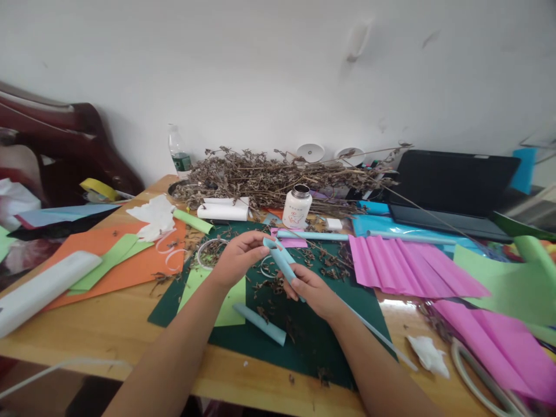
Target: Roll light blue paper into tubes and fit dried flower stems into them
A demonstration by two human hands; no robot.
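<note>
Between my two hands is a partly rolled piece of light blue paper [283, 263], held tilted above the dark green mat [313, 347]. My left hand [243, 255] pinches its upper end, where the edge curls open. Lower down, my right hand [310, 289] wraps its fingers round the rolled part. A second light blue paper roll [260, 324] lies on the mat just below my hands, its left end over a light green sheet [195, 295]. Behind the hands stands an open white bottle [297, 207] with a printed picture. Dry leaf bits are scattered around.
A heap of dried plant stems [260, 176] lies along the wall. Pink crepe paper [412, 266] and an open laptop [452, 185] are at the right. Orange paper [160, 260], white tissue [154, 215] and a white roll-like object [52, 289] lie left. A plastic bottle [179, 152] stands behind.
</note>
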